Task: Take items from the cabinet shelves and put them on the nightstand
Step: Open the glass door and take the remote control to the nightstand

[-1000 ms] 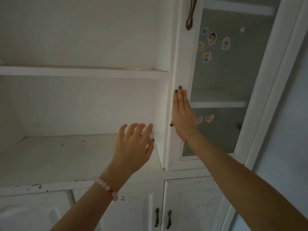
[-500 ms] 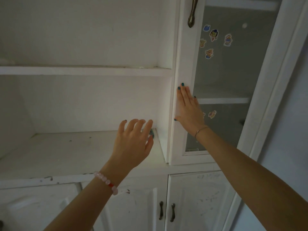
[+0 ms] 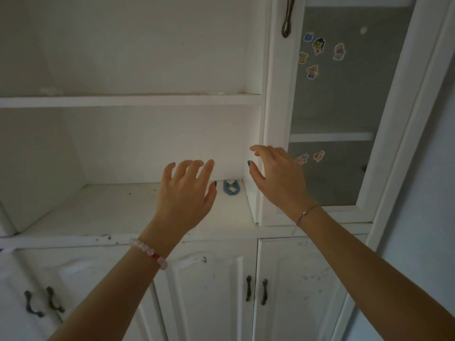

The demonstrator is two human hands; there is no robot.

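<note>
Both hands up, grips spread and empty — the small blue item (image 3: 231, 188) lies at the shelf's (image 3: 110, 207) back right corner, just beyond the left hand (image 3: 187, 195), right hand (image 3: 278, 175) flanking.

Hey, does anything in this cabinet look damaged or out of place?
Yes. The lower shelf's front edge has chipped paint, and the bottom doors are scuffed with dark marks. One small blue item sits alone at the shelf's back right corner. Stickers dot the glass door.
</note>
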